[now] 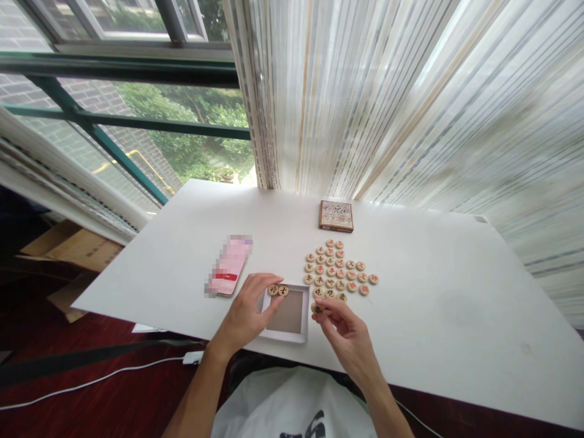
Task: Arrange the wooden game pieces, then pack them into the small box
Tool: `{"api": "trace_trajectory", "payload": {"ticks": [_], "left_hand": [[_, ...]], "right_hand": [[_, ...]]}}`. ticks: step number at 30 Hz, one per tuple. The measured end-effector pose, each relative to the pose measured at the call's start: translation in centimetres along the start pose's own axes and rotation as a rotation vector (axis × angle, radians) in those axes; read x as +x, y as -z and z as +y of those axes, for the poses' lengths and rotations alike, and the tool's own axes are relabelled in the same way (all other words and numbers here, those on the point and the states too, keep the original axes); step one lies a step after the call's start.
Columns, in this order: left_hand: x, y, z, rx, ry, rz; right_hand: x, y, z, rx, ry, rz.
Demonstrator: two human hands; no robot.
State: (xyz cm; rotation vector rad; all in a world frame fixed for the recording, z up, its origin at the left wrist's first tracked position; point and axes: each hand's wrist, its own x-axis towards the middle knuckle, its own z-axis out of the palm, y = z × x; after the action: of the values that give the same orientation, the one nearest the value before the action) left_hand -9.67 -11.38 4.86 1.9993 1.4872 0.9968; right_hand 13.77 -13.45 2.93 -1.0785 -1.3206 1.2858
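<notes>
My left hand (249,307) is at the far left corner of a shallow white open box (305,313). Its thumb and fingers close around two wooden Chinese chess pieces with black characters, a left one (273,289) and a right one (283,290), side by side at the box's far edge. Just right of the box, my right hand (344,331) pinches another Chinese chess piece (316,308) between thumb and fingertips. Beyond that hand, several round pieces (340,284) with red or black characters lie in loose rows on the white table.
A phone (230,267), partly pixelated, lies on the table (433,304) to the left. The printed box lid (336,216) is at the back near the striped curtain (314,97). Left of the table are a window, cardboard boxes (75,249) and a white cable (91,384) on the floor.
</notes>
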Motion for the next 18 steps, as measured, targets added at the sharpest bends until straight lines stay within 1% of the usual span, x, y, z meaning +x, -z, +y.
{"api": "trace_trajectory", "payload": {"ticks": [2,4,9,12,18], "left_hand": [[0.5,0.2,-1.0,0.076,-0.021,0.006],[1.0,-0.2,-1.6,0.1,-0.039,-0.036],[1.5,-1.6,-1.8,0.089,-0.051,-0.149],[1.7,-1.9,-2.1,0.098,-0.057,-0.161],[1.5,-1.9,-2.7,0.07,-0.046,-0.174]], "right_hand": [[-0.2,0.4,0.4,0.034,-0.016,0.03],[-0.3,0.6,0.6,0.048,-0.032,0.053],[-0.6,0.6,0.4,0.016,-0.006,0.076],[-0.8,0.7,0.1,-0.002,-0.026,0.085],[-0.7,1.0,0.0,0.006,-0.094,0.127]]}}
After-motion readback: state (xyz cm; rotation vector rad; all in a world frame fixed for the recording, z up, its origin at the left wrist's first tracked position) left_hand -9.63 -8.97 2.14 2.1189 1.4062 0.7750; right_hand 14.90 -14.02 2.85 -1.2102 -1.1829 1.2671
